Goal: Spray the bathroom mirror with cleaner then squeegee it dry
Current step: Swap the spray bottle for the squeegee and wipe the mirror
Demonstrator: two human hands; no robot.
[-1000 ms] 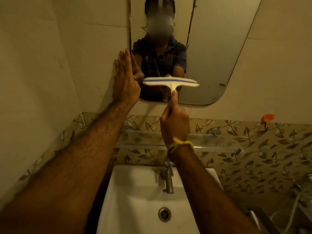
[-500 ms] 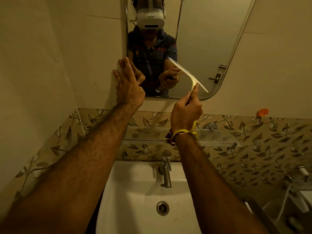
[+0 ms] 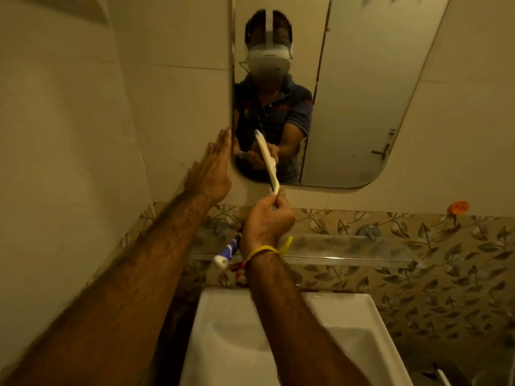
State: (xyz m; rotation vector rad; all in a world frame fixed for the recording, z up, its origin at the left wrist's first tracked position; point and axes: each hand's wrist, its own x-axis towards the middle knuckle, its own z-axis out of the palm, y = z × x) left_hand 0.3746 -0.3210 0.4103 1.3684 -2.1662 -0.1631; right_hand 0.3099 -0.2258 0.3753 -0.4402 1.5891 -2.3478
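The squeegee (image 3: 267, 160) stands almost on end against the lower left corner of the mirror (image 3: 362, 107), its blade running from just inside the mirror's left edge down past the bottom edge. Whether the rubber lip actually bears on the glass cannot be told from here. The right hand (image 3: 266, 222) is closed around its short handle, below the mirror's bottom edge, thumb and fingers pinching near the crossbar.

The squeegee looks like a light, stiff plastic tool with a thin flexible lip, so it should need little force to carry and even pressure along the blade to wipe cleanly. The handle is the place to grip; a hold close to the bar, as here, gives better control of blade angle. Wet plastic may be slippery, and the glass is fragile, so firm but not hard pressure seems wise.

The left hand (image 3: 213, 174) lies flat and open on the wall (image 3: 172, 112) just beside the mirror's left edge, holding nothing, fingertips touching the frame line.

Below, a glass shelf (image 3: 348, 249) crosses the leaf-patterned tiles (image 3: 446, 288), with a blue-and-white tube (image 3: 227, 253) at its left end. The basin (image 3: 231, 344) sits under that.
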